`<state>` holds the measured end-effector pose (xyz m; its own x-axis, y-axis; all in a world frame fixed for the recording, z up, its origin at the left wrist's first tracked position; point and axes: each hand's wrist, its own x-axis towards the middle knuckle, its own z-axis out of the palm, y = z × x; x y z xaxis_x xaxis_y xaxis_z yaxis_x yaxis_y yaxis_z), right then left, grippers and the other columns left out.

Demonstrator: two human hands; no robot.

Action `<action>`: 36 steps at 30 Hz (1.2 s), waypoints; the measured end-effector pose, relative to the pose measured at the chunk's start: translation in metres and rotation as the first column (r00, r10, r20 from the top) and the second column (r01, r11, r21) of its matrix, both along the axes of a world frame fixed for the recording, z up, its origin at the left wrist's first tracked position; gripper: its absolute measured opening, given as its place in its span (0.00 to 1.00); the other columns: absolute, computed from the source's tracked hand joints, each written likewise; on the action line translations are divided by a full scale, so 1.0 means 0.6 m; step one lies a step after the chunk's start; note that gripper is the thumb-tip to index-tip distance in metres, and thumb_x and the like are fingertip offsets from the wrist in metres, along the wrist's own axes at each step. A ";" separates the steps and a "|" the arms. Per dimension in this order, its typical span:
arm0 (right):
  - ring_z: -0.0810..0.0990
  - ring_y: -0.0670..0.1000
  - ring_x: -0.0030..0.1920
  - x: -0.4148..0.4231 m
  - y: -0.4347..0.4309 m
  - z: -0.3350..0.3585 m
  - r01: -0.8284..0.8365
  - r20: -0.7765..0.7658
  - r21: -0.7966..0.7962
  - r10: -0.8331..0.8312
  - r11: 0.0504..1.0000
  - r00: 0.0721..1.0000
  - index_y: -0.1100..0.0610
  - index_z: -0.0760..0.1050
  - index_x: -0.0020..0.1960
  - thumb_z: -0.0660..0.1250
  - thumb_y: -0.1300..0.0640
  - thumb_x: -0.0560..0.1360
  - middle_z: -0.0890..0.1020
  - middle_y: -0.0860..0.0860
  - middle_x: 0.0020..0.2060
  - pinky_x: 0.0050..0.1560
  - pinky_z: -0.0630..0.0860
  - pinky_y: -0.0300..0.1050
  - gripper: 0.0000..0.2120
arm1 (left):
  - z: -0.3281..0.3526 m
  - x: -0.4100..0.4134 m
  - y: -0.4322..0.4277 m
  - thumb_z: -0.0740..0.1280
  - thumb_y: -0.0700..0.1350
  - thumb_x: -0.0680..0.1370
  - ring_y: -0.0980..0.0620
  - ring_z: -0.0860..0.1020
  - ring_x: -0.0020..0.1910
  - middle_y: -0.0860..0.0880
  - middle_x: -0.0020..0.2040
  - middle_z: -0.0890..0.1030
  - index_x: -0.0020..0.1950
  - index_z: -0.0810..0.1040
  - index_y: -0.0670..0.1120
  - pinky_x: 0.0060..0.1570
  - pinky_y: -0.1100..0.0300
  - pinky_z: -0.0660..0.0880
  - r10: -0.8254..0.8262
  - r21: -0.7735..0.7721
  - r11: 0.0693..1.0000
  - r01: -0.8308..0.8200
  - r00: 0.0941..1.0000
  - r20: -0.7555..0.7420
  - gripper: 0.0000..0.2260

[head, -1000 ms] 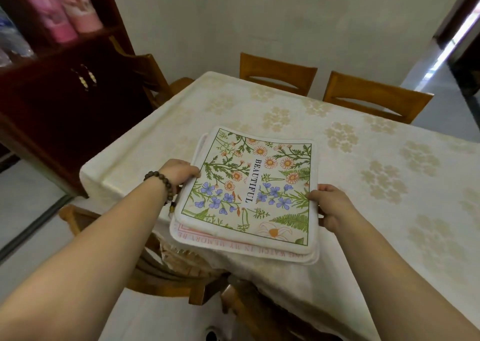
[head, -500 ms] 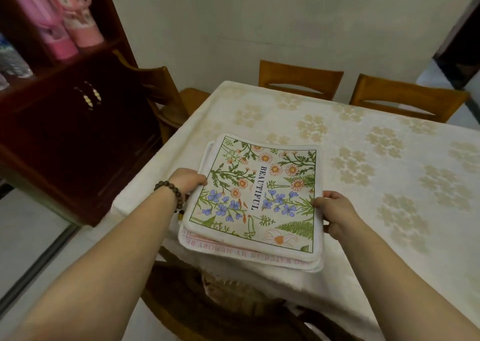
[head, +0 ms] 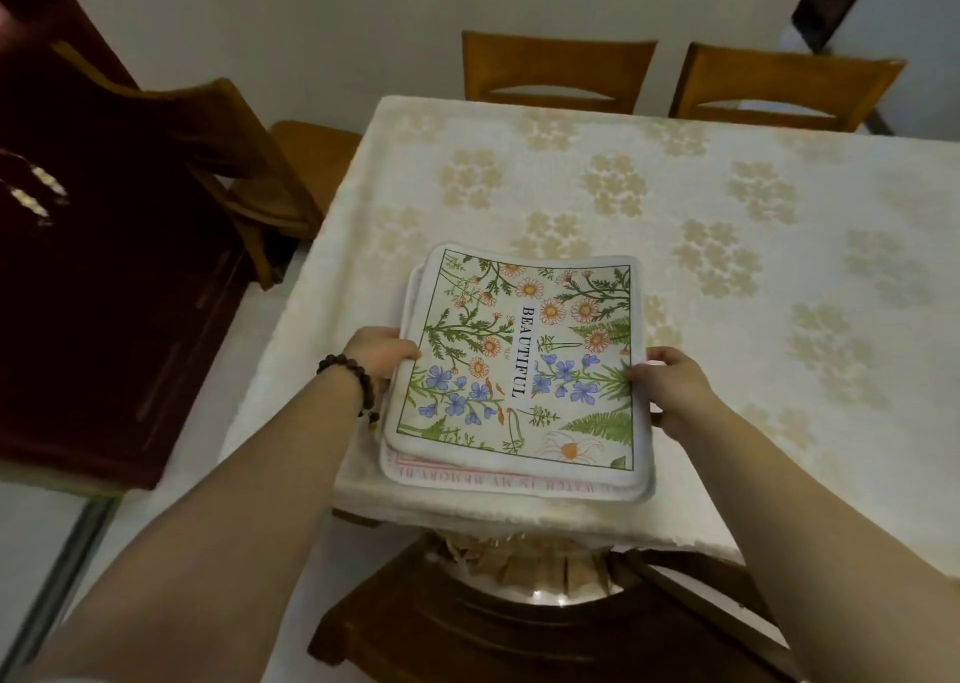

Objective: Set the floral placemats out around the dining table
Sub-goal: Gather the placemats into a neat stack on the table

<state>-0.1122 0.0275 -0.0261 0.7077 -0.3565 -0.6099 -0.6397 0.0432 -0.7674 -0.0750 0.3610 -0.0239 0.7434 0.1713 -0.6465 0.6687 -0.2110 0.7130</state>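
Cloth mats (head: 519, 365) stacked at near table (head: 727, 225) edge, left hand (head: 382, 352) and right hand (head: 670, 391) gripping opposite sides; probably peeling off the top one next.

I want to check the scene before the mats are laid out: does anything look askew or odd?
Only a small thing: the stack of placemats, held between the left hand and right hand, is uneven, with lower mats peeking out at its near and left edges. The tablecloth looks tidy.
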 end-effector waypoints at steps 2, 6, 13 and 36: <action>0.79 0.55 0.36 0.009 -0.009 -0.019 -0.007 -0.023 -0.033 0.006 0.999 1.000 0.54 0.71 0.43 0.66 0.66 0.73 0.80 0.56 0.40 0.33 0.73 0.45 0.08 | -0.022 0.009 -0.011 0.70 0.35 0.70 0.42 0.83 0.44 0.41 0.44 0.84 0.48 0.81 0.42 0.49 0.47 0.80 -0.004 0.003 1.000 0.004 1.000 -0.015 0.08; 0.81 0.59 0.45 0.017 -0.012 -0.063 -0.014 -0.082 -0.087 0.007 0.996 0.997 0.58 0.74 0.49 0.67 0.67 0.71 0.81 0.59 0.47 0.44 0.80 0.56 0.09 | -0.061 0.010 -0.028 0.70 0.36 0.71 0.42 0.82 0.45 0.41 0.45 0.84 0.51 0.81 0.41 0.49 0.48 0.80 -0.008 0.071 0.997 0.011 0.999 -0.041 0.09; 0.81 0.61 0.51 0.026 -0.012 -0.097 -0.054 -0.118 -0.232 0.027 0.971 0.993 0.60 0.73 0.59 0.68 0.65 0.70 0.81 0.61 0.53 0.55 0.78 0.58 0.18 | -0.083 0.014 -0.036 0.71 0.37 0.70 0.45 0.80 0.47 0.44 0.50 0.82 0.57 0.80 0.42 0.48 0.56 0.77 -0.011 0.169 0.986 0.008 1.000 0.018 0.16; 0.80 0.47 0.37 0.006 -0.016 -0.051 -0.015 0.017 -0.007 0.015 1.000 1.000 0.58 0.74 0.55 0.74 0.59 0.70 0.81 0.49 0.40 0.28 0.73 0.35 0.16 | 0.092 0.037 -0.052 0.61 0.31 0.76 0.43 0.82 0.48 0.41 0.52 0.83 0.59 0.76 0.43 0.41 0.49 0.82 -0.154 -0.379 0.905 0.192 0.980 0.129 0.14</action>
<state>-0.1089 0.0178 -0.0565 0.7234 -0.3498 -0.5953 -0.6270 0.0284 -0.7785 -0.0526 0.3298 0.0313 0.7990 -0.2153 -0.5615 0.5727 -0.0119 0.8196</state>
